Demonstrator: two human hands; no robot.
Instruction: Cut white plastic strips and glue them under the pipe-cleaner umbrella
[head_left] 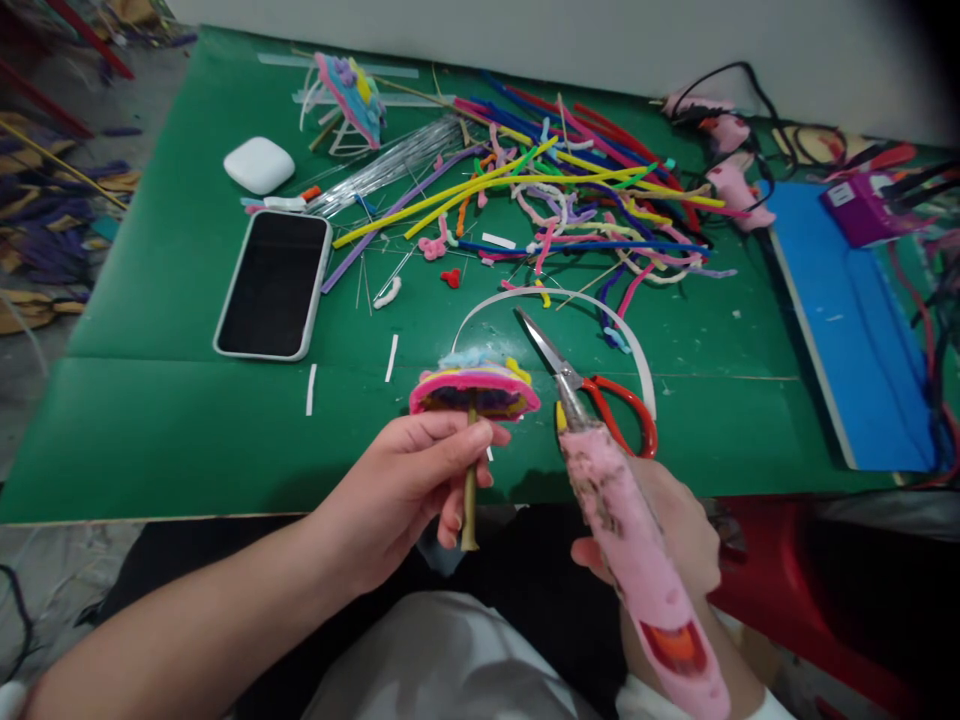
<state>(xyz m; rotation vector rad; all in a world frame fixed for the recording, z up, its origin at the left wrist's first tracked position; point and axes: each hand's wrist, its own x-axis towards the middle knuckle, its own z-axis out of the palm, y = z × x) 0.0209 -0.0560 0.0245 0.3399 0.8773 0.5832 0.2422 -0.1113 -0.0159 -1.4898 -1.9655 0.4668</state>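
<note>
My left hand (431, 465) pinches the brown stem of a small mushroom-shaped pipe-cleaner craft (480, 390). Its domed cap has a pink rim, with yellow and light blue on top, and faces up. In my right hand (675, 525) is a pink hot glue gun (630, 540), its stained nozzle pointing up and away from me. A gap separates the nozzle from the craft's rim. Just beyond the nozzle lie red-handled scissors (600, 385), partly hidden behind the glue gun. A curved white strip (555, 292) arcs around the scissors.
Colourful pipe cleaners (540, 190) are heaped at the back of the green table (165, 420). A phone (274, 285), a white case (259, 166) and another colourful craft (351, 100) are on the left. A blue board (847, 330) and more pink glue guns (739, 185) are on the right.
</note>
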